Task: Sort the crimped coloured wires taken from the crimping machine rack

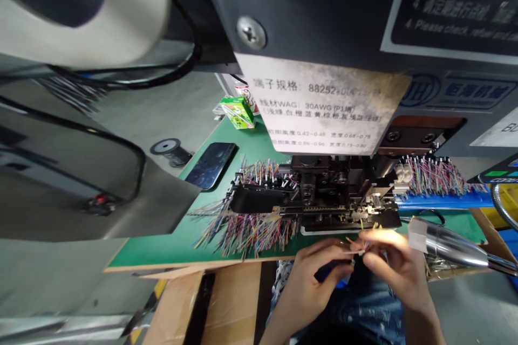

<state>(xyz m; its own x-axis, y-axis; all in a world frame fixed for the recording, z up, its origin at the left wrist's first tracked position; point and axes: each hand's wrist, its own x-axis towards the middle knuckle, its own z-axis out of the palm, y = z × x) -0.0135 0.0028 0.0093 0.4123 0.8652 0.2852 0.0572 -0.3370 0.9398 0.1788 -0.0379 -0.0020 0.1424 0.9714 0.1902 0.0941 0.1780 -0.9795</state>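
My left hand is closed, thumb and fingers pinched on a short bundle of thin coloured wires. From the other side my right hand pinches the same wires between thumb and fingers. Yellow and reddish wire ends stick up between the hands, and a small pale piece shows at their lower end. Both hands are just in front of the terminal crimping machine, close to its die area. Fingers hide most of the bundle.
Heaps of multicoloured wires lie on the green table left of the press; more wires rest on a blue tray at right. A phone, green box and metal lamp surround the workspace. Below are cardboard boxes.
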